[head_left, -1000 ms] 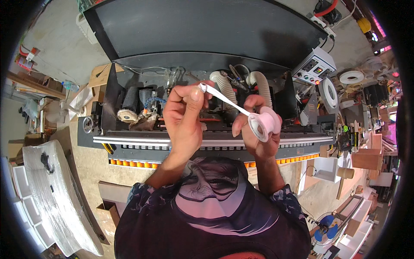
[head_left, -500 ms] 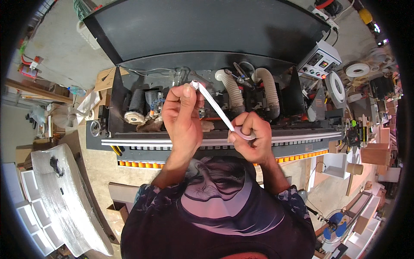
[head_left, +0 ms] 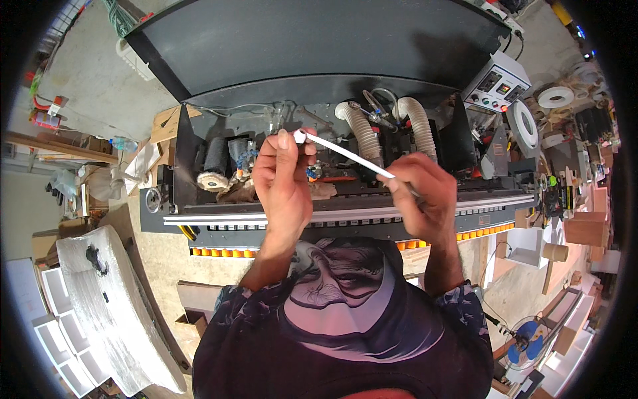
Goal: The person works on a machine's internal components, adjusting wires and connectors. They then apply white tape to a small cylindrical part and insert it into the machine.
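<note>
A narrow white tape (head_left: 349,155) is stretched between my two hands, above the open machine. My left hand (head_left: 286,176), fingers closed, pinches a small piece (head_left: 300,137) where the white tape ends; what lies under the tape there I cannot make out. Lower and to the right, my right hand (head_left: 425,196) is closed on the tape's other end. Its fingers hide most of what they hold. Below and behind the hands lies the open machine (head_left: 319,90), with ribbed hoses (head_left: 359,133) and a round buffing wheel (head_left: 213,181) inside it.
A control box (head_left: 498,83) with knobs stands at the machine's right, beside white rolls (head_left: 524,126). Along the front edge runs a pale rail (head_left: 219,218) above orange rollers (head_left: 229,253). A plastic-wrapped panel (head_left: 116,306) leans at the left; a blue fan (head_left: 526,342) stands at lower right.
My right hand has moved right and turned, lengthening the stretch of tape between the hands. The white ring seen in it before is now hidden. My left hand stays nearly in place.
</note>
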The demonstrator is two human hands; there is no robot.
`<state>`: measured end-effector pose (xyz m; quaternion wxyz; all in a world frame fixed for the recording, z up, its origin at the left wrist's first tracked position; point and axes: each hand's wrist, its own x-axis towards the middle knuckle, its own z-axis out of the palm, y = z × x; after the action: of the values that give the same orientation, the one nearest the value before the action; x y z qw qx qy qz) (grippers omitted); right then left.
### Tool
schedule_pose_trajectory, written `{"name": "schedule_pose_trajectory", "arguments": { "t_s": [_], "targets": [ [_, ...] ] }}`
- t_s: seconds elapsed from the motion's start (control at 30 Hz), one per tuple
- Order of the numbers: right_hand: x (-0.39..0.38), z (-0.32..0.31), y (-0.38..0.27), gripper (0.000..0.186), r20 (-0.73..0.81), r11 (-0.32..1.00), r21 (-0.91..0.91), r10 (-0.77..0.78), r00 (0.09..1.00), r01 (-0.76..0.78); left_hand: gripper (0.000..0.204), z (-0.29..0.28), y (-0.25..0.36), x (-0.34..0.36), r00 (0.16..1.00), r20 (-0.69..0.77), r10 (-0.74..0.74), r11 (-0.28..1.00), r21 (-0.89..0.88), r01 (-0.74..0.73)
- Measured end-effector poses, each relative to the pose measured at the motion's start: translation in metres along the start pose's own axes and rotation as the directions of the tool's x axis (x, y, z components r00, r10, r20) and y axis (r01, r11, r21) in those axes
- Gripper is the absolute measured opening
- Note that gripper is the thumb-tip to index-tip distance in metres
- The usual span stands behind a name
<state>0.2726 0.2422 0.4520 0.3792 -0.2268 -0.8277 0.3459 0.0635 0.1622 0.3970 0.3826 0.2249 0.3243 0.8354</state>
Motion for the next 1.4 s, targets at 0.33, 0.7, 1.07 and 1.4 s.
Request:
{"name": "schedule_pose_trajectory", "arguments": {
  "t_s": [0.33, 0.7, 1.07, 1.4],
  "targets": [
    [-0.006, 0.005, -0.014, 0.023, 0.113, 0.990, 0.080, -0.127, 0.985, 0.118, 0.017, 0.007, -0.016, -0.004, 0.998, -0.006, 0.059, 0.997, 0.056, -0.058],
    [0.002, 0.013, -0.037, 0.024, 0.074, 0.965, 0.185, -0.201, 0.977, 0.184, 0.012, 0.008, -0.029, -0.014, 0.940, 0.188, 0.286, 0.728, 0.595, -0.341],
    [0.052, 0.001, -0.012, 0.031, 0.047, 0.928, 0.363, 0.076, 0.996, -0.088, 0.015, 0.015, -0.013, -0.021, 0.819, 0.498, 0.286, 0.517, 0.639, -0.569],
    [0.046, 0.029, 0.024, 0.041, 0.208, 0.832, 0.343, 0.384, 0.899, -0.435, 0.017, 0.003, -0.016, -0.025, 0.888, 0.405, 0.218, 0.844, 0.378, -0.380]
  ]
}}
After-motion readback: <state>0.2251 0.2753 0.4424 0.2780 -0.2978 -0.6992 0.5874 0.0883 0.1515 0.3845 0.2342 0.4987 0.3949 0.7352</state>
